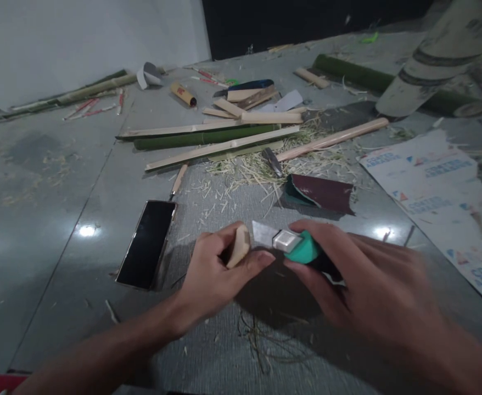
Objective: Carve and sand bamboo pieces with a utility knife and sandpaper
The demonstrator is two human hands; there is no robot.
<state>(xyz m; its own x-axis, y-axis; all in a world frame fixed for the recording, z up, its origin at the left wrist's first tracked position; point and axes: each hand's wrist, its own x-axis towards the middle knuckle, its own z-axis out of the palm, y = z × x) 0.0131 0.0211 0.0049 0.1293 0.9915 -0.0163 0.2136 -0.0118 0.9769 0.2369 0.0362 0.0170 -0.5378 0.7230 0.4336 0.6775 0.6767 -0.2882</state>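
Note:
My left hand [218,263] is wrapped round a pale piece of bamboo [240,247], whose curved end shows beyond the fingers. Close to that end is the blade of a utility knife [307,248] with a green and black handle. My right hand [360,274] grips the knife, its blade extended and pointing left at the bamboo. Blade and bamboo look slightly apart. Below both hands the floor is in shadow, with thin fibres strewn on it.
A phone [147,244] lies to the left, below a wooden-handled tool [178,182]. Ahead are a hammer [331,140], folded sandpaper [323,193], split bamboo strips [224,147] and shavings. Printed abrasive sheets [434,192] lie right, near a thick bamboo pole [418,82].

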